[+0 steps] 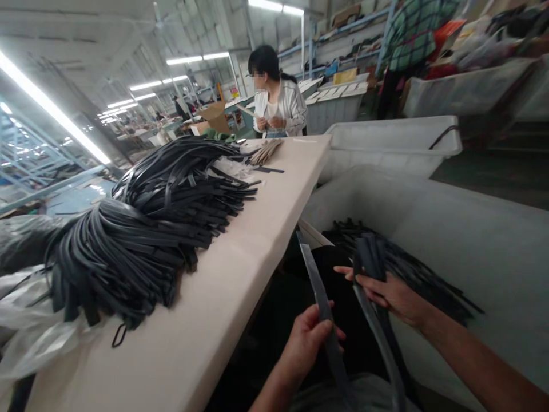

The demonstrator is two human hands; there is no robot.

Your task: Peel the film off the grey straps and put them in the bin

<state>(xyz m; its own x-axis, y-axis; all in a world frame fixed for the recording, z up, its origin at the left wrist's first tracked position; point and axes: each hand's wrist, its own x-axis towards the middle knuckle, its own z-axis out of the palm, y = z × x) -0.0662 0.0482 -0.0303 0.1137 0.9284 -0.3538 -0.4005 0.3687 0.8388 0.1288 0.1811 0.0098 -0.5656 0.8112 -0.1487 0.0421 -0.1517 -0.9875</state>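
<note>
My left hand (311, 337) is closed on a flat dark grey strap (314, 274), pinched between thumb and fingers, with one end pointing up toward the table edge. To its right, my right hand (386, 290) is wrapped round a bundle of similar dark straps (371, 257); its index finger sticks out to the left. Long lengths of strap hang from the bundle toward my lap. Behind that hand, more dark straps (416, 269) lie in a large white bin (493, 240). On the table (240, 274), big piles of dark straps (124, 246) are heaped at the left.
A small black rectangular loop (119, 336) lies near the strap pile, beside clear plastic wrapping (55, 337). Tan strips (266, 151) rest at the table's far end. A person (278, 103) in a white jacket stands beyond it. Another white bin (386, 140) stands behind the nearer one.
</note>
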